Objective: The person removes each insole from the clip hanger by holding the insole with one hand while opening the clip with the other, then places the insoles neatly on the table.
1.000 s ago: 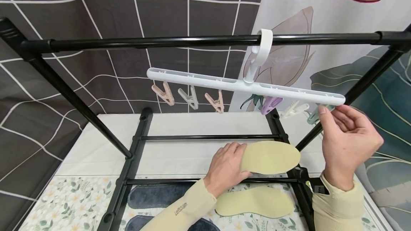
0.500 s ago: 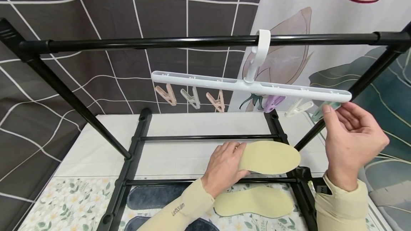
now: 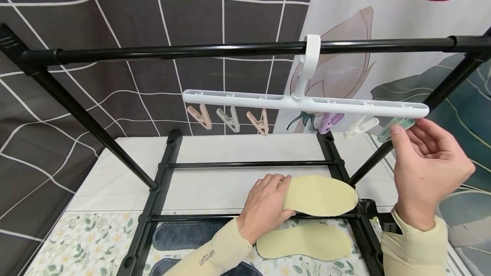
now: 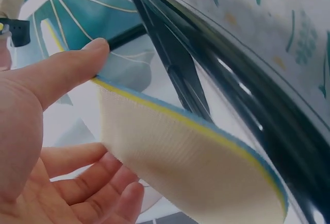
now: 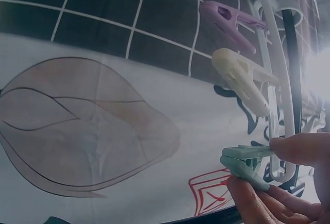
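A pale yellow insole (image 3: 322,196) is held by its left end in my left hand (image 3: 265,208). In the left wrist view its blue-and-yellow edge (image 4: 170,112) shows, with the thumb along that edge and the fingers on the other side. My right hand (image 3: 429,167) pinches the two handles of a green clothespin (image 5: 247,158), which hangs at the right end of a white clip hanger (image 3: 245,100). The hanger's hook (image 3: 312,56) goes over the black top bar (image 3: 184,51). Nothing is between the green clothespin's tips.
Pink, grey, purple (image 3: 330,122) and white (image 3: 359,126) clothespins hang along the hanger. Another yellow insole (image 3: 307,242) and dark blue insoles (image 3: 188,235) lie on the floral cloth (image 3: 84,242) below. The black rack frame (image 3: 245,164) surrounds the work; patterned curtains stand behind.
The right hand has moved right with the green clothespin, and the hanger has swung rightward and now hangs nearly level. The insole in the left hand has dropped slightly.
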Demonstrator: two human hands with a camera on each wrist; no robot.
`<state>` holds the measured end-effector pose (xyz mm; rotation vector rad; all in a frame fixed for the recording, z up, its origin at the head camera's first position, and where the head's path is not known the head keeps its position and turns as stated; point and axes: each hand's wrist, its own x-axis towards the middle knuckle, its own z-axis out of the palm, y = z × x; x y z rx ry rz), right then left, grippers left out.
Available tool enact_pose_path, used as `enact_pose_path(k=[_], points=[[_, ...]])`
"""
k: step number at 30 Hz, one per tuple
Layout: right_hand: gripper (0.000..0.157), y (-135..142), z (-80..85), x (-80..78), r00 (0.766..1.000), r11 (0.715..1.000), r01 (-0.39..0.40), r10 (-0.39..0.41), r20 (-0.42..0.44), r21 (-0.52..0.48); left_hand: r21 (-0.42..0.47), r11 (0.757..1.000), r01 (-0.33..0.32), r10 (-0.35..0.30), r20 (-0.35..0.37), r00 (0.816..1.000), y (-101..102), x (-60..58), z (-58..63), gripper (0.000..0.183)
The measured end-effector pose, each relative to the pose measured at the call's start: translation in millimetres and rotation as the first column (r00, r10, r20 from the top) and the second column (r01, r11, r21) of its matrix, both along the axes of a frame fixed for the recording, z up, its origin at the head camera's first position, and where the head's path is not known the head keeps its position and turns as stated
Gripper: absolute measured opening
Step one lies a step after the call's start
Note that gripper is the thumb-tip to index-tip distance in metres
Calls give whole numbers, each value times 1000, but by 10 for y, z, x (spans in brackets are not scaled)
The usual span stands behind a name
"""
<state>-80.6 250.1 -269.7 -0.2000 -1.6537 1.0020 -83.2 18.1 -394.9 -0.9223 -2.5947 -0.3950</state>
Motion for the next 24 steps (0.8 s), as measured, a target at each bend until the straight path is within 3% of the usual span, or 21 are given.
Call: enact_pose_path(k=[5, 12, 19, 24], points=[[30, -59, 83, 28, 1000, 998, 0, 0, -7, -58, -12, 1000, -3, 4, 26, 1000, -5, 90, -32, 80], [30, -75, 103, 60, 1000, 998, -10, 9, -14, -59, -12, 1000, 28, -28, 39, 999, 1, 234, -67, 76], [31, -55, 85, 51, 1000, 999, -1, 1, 6, -34, -16, 993, 116, -115, 58, 992, 64, 414, -116, 78], [31, -49, 75, 48, 1000, 999, -16, 16, -1, -35, -74, 978, 194, -186, 102, 977, 113, 536, -178, 75]])
